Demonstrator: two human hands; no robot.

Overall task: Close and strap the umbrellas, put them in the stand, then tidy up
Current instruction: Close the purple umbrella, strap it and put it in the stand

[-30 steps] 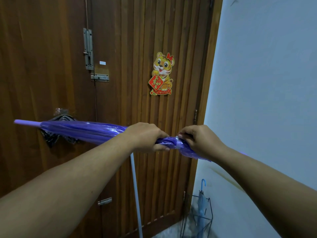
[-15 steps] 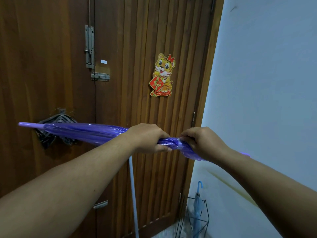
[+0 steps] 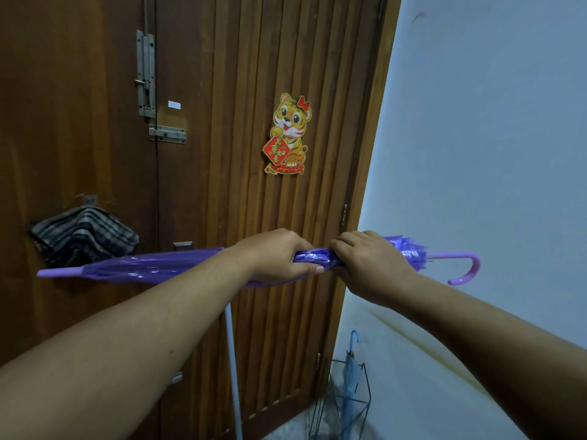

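Observation:
A folded purple umbrella (image 3: 152, 266) lies level in front of me, tip to the left and its curved pink-purple handle (image 3: 467, 269) out to the right. My left hand (image 3: 276, 255) grips the rolled canopy near its middle. Right beside it, my right hand (image 3: 368, 262) grips the canopy closer to the handle end; what its fingers do underneath is hidden. Low at the right stands a black wire umbrella stand (image 3: 365, 395) holding a closed blue umbrella (image 3: 349, 376) with a blue hook handle.
A brown wooden door (image 3: 241, 90) with a tiger sticker (image 3: 287, 134) faces me. A striped dark cloth (image 3: 82, 236) hangs at the left. A white pole (image 3: 233, 376) leans on the door. A pale wall (image 3: 492, 138) fills the right.
The umbrella has swung flatter, its tip dropping and its handle end coming up into sight at the right. Both hands keep their grip on the canopy.

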